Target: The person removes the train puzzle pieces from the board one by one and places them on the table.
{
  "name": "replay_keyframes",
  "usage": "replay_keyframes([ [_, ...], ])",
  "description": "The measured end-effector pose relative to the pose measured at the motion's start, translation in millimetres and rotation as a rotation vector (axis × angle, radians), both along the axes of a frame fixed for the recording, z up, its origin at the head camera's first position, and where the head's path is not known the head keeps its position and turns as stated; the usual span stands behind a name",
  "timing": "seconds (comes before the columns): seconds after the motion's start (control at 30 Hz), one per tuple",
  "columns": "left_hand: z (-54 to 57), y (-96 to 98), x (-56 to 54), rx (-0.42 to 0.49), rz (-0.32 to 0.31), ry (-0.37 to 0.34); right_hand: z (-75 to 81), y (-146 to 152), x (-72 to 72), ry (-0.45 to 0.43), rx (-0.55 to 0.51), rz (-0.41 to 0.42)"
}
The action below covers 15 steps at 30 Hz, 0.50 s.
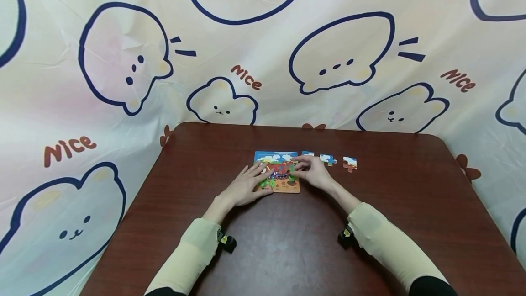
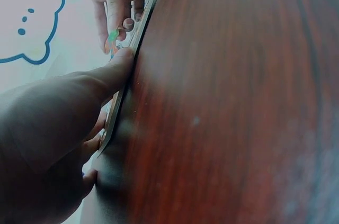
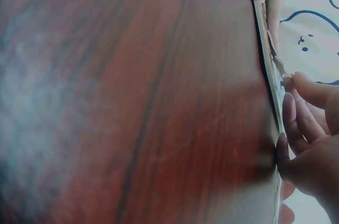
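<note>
A colourful jigsaw puzzle board (image 1: 287, 188) with a red train picture lies flat on the brown table. Fingers spread, my left hand (image 1: 245, 185) rests on the board's left side, its thumb along the near edge. At the board's right edge, my right hand (image 1: 314, 172) pinches a small puzzle piece (image 2: 113, 36) between thumb and finger. Green and orange show on that piece in the left wrist view, where it is tilted up over the board. Most of it is hidden by the fingers in the head view.
To the right of the board lie three loose puzzle pieces: one (image 1: 307, 153) partly behind my right hand, another (image 1: 327, 159) beside it, and a third (image 1: 350, 163) farther right. A patterned cloth (image 1: 271, 104) hangs behind the table (image 1: 283, 241).
</note>
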<state>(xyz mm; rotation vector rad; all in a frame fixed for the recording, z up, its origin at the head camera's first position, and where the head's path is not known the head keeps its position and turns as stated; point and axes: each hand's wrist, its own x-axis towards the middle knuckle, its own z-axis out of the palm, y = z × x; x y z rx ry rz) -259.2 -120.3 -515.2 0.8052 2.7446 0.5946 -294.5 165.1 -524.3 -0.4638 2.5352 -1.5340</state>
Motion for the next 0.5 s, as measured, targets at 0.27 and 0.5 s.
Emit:
replay_keyframes([
  [0.27, -0.4, -0.3, -0.8, -0.007, -0.004, 0.009, -1.6, -3.8, 2.2, 0.031, -0.003, -0.023],
  [0.5, -0.7, 0.2, -0.1, -0.003, 0.001, 0.008, -1.0, -6.8, 4.9, 0.057, -0.01, -0.016],
])
